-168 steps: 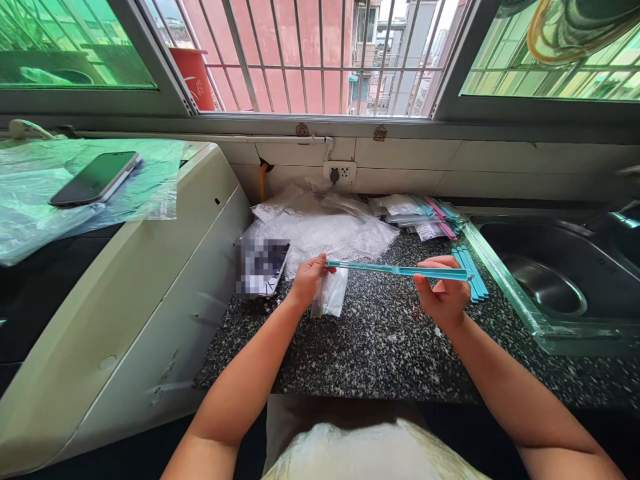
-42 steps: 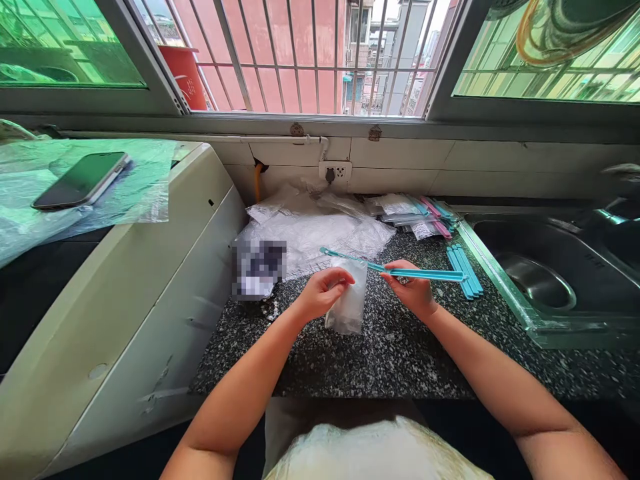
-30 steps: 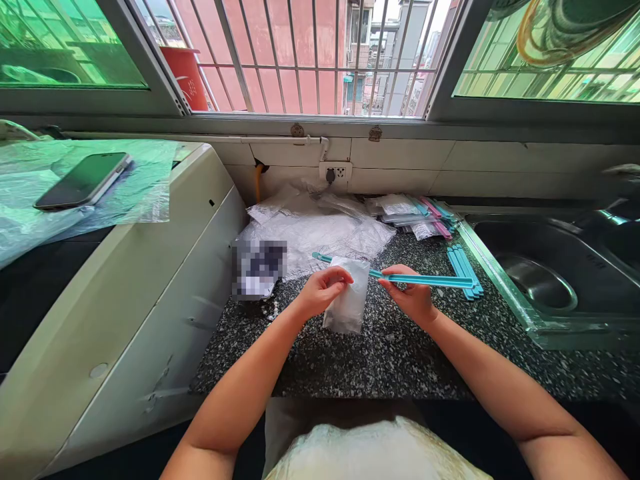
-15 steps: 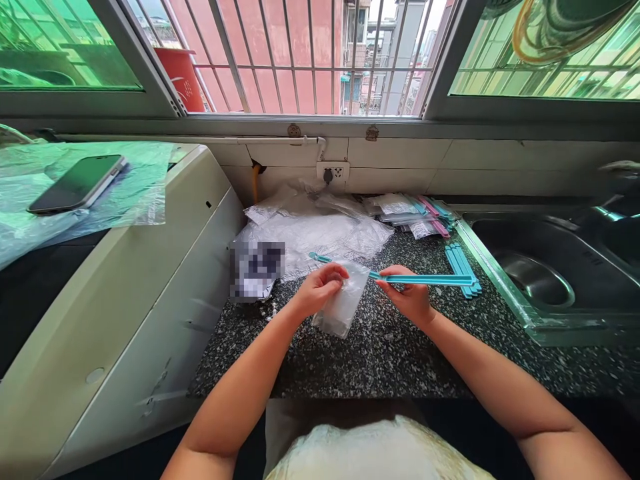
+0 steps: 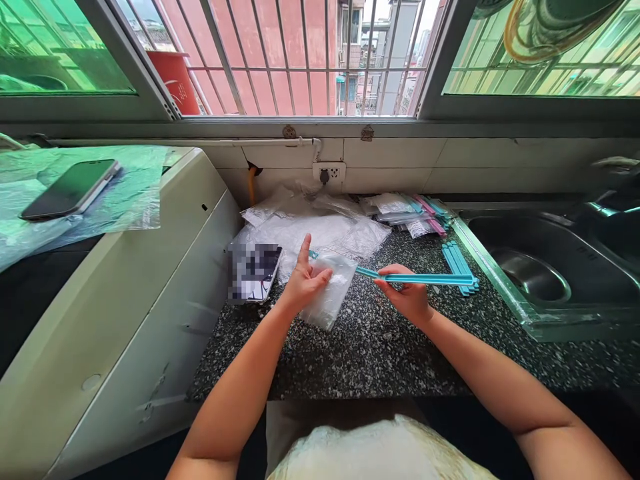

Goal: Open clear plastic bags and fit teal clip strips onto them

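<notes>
In the head view, my left hand point(image 5: 303, 283) has its index finger pointing up, while the thumb and other fingers pinch a small clear plastic bag point(image 5: 327, 307). My right hand point(image 5: 407, 293) grips a light-blue bag sealing clip point(image 5: 430, 279) near its hinge. The clip is unfolded: one arm points right over my hand, and a thinner arm runs left along the bag's upper edge, its tip showing beside my left fingers. The bag hides part of that thin arm. More blue clips point(image 5: 457, 267) lie on the counter to the right of my right hand.
Loose clear bags point(image 5: 310, 227) are heaped at the back of the speckled counter point(image 5: 350, 367). Packed clips in blue and pink point(image 5: 410, 210) sit to their right. A blurred phone-like object point(image 5: 255, 272) lies left. The sink point(image 5: 520, 267) is at right; a beige appliance point(image 5: 165, 267) bounds the left.
My left hand has slid left along the bag, and its index finger has lifted and straightened. The bag has shifted slightly left. My right hand and the clip are nearly still.
</notes>
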